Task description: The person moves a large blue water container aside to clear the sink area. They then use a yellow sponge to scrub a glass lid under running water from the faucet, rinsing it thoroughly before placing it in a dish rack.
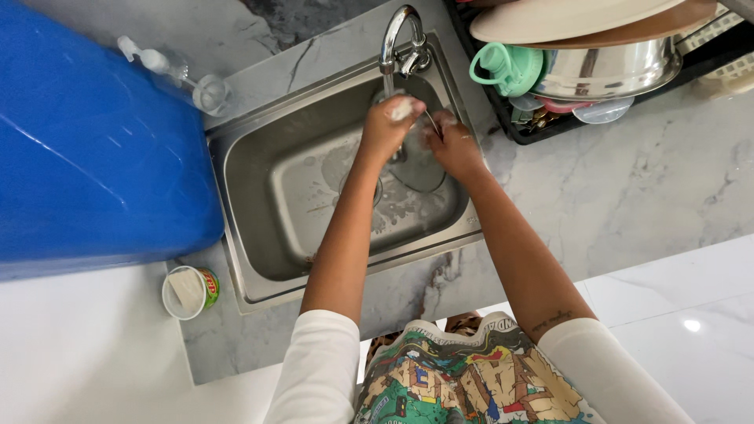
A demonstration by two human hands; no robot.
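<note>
Both hands under tap (pixel 399 35) in steel sink (pixel 259 235): left hand (pixel 386 126) closed on soapy sponge (pixel 401 109); right hand (pixel 452 145) grips thin utensil (pixel 433 124), kind unclear. Dish rack (pixel 510 126) right, blue container (pixel 86 141) left.

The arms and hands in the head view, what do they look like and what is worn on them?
Both arms are bare from the hands to above the elbow, with white sleeves pushed up. The left hand and right hand wear no gloves. A small dark tattoo of script marks the right forearm near the elbow. No rings or watch are visible.
</note>
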